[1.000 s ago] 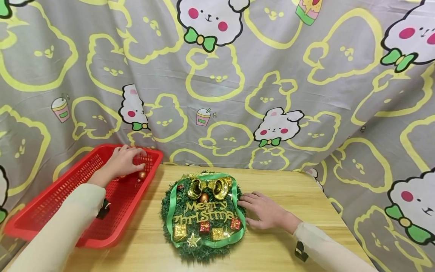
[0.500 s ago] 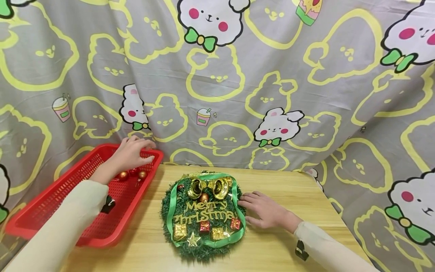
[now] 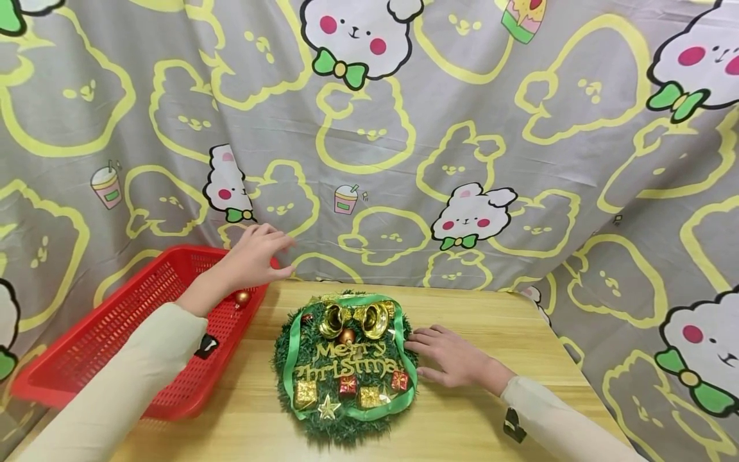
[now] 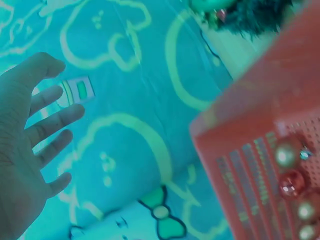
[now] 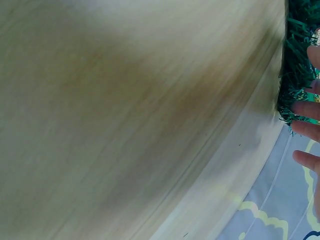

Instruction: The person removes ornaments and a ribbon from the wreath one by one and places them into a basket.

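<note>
My left hand (image 3: 254,258) hovers over the far right corner of the red basket (image 3: 199,385). In the left wrist view its fingers (image 4: 56,120) are spread and nothing lies between them. Inside the basket are several small bauble ornaments, among them a gold one (image 3: 242,297) and a red one (image 4: 291,184). My right hand (image 3: 449,356) rests against the right edge of a green Christmas wreath (image 3: 335,427), fingers extended. On the wreath are gold bells (image 3: 375,321), a "Merry Christmas" sign (image 3: 349,367), a copper bauble (image 3: 346,337), small gift boxes (image 3: 306,393), a star (image 3: 328,407) and green ribbon (image 3: 293,350).
The wreath lies on a wooden table (image 3: 491,423), to the right of the basket. A grey patterned curtain (image 3: 381,186) hangs behind the table and down its right side. Each sleeve has a black wrist device (image 3: 512,425) on it.
My left hand has risen out of the basket and moved right, with nothing visible in it. Baubles it covered came into view, then partly behind the arm. My right hand and the wreath stay put.
</note>
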`<state>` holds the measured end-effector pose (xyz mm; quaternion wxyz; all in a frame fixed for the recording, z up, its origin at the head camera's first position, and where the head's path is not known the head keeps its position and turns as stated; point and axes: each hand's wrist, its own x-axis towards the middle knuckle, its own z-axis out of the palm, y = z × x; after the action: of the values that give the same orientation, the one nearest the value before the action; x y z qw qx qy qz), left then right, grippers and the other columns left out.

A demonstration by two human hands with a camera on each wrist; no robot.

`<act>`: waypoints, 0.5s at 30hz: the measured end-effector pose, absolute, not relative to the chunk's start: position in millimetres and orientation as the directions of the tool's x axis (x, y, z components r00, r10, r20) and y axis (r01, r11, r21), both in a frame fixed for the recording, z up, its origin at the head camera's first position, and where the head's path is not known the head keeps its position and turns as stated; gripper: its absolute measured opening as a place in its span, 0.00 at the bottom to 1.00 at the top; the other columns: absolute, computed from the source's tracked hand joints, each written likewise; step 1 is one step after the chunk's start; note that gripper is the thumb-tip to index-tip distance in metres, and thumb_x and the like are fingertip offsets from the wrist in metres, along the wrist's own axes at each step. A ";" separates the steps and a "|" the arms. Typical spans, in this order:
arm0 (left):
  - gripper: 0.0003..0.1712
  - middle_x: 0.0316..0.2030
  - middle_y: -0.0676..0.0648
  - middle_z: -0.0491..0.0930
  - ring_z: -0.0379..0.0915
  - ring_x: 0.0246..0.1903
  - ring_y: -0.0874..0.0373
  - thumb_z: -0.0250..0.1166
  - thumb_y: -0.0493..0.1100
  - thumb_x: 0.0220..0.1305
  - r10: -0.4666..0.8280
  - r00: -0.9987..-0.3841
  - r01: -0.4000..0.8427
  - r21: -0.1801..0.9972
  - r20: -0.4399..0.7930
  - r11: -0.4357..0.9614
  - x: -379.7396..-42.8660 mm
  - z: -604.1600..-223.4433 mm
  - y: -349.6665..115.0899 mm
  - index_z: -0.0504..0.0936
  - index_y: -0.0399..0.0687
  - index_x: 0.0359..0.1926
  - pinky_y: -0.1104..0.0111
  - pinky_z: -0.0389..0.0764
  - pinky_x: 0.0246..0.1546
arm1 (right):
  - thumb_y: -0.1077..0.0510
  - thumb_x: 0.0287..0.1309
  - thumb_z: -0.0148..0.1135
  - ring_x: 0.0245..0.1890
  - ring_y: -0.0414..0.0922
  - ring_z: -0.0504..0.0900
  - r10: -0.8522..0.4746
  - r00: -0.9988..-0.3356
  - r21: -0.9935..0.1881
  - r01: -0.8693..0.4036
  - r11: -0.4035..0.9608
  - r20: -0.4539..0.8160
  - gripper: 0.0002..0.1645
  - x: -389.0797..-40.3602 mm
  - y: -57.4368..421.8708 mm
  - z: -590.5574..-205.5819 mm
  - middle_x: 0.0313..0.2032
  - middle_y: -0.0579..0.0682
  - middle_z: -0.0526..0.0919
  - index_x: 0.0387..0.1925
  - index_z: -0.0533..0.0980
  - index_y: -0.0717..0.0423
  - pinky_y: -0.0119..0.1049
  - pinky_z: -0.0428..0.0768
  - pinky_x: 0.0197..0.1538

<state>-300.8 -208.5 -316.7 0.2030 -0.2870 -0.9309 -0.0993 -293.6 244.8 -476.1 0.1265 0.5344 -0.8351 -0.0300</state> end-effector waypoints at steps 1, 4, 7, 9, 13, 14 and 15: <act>0.21 0.44 0.49 0.86 0.69 0.49 0.47 0.73 0.48 0.59 0.506 -0.743 0.587 0.062 0.438 0.807 -299.9 -316.8 -204.3 0.84 0.49 0.53 0.42 0.63 0.61 | 0.37 0.72 0.51 0.65 0.52 0.77 -0.901 -0.395 0.188 -0.885 0.426 0.180 0.35 -293.8 244.9 -476.1 0.64 0.54 0.79 0.69 0.72 0.53 0.54 0.74 0.66; 0.20 0.42 0.51 0.86 0.69 0.46 0.48 0.73 0.49 0.59 0.548 -0.704 0.627 0.034 0.452 0.778 -297.5 -318.8 -192.3 0.84 0.52 0.51 0.44 0.64 0.59 | 0.37 0.72 0.51 0.65 0.52 0.77 -0.903 -0.392 0.195 -0.885 0.422 0.178 0.35 -294.2 245.1 -476.6 0.64 0.54 0.79 0.69 0.72 0.53 0.53 0.75 0.66; 0.19 0.39 0.51 0.85 0.71 0.46 0.48 0.74 0.49 0.58 0.597 -0.649 0.677 0.000 0.471 0.736 -296.1 -323.6 -181.3 0.84 0.52 0.50 0.43 0.66 0.59 | 0.37 0.72 0.51 0.65 0.52 0.77 -0.903 -0.393 0.195 -0.885 0.423 0.173 0.35 -294.0 244.8 -476.2 0.64 0.54 0.79 0.69 0.72 0.53 0.54 0.75 0.65; 0.20 0.39 0.51 0.85 0.72 0.47 0.48 0.73 0.49 0.57 0.627 -0.618 0.701 -0.027 0.474 0.712 -295.0 -327.6 -174.2 0.84 0.52 0.50 0.42 0.67 0.59 | 0.37 0.72 0.51 0.65 0.53 0.77 -0.903 -0.394 0.196 -0.885 0.423 0.171 0.35 -293.8 244.6 -475.9 0.64 0.54 0.79 0.69 0.72 0.53 0.54 0.75 0.66; 0.21 0.43 0.49 0.85 0.73 0.49 0.48 0.73 0.50 0.57 0.679 -0.571 0.739 -0.070 0.462 0.670 -292.8 -337.3 -159.2 0.84 0.51 0.51 0.42 0.69 0.59 | 0.37 0.73 0.50 0.65 0.53 0.77 -0.904 -0.393 0.198 -0.885 0.422 0.170 0.35 -293.6 244.6 -475.8 0.64 0.54 0.79 0.69 0.72 0.53 0.54 0.74 0.66; 0.21 0.44 0.49 0.85 0.73 0.49 0.49 0.73 0.50 0.57 0.689 -0.564 0.747 -0.076 0.455 0.661 -291.9 -339.5 -155.1 0.84 0.51 0.51 0.43 0.69 0.59 | 0.37 0.73 0.50 0.64 0.53 0.78 -0.904 -0.393 0.201 -0.884 0.422 0.170 0.34 -293.6 244.5 -475.9 0.64 0.54 0.79 0.69 0.72 0.54 0.54 0.74 0.66; 0.21 0.44 0.50 0.85 0.73 0.49 0.49 0.73 0.50 0.57 0.698 -0.556 0.754 -0.081 0.451 0.652 -291.0 -341.9 -151.0 0.84 0.51 0.51 0.43 0.69 0.59 | 0.37 0.73 0.50 0.64 0.53 0.78 -0.904 -0.392 0.203 -0.884 0.421 0.170 0.34 -293.7 244.5 -476.0 0.64 0.54 0.79 0.68 0.72 0.54 0.54 0.74 0.66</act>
<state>-291.0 -151.0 -341.9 0.2276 -0.4125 -0.8800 -0.0608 -293.7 244.5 -476.0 0.1276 0.5366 -0.8332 -0.0397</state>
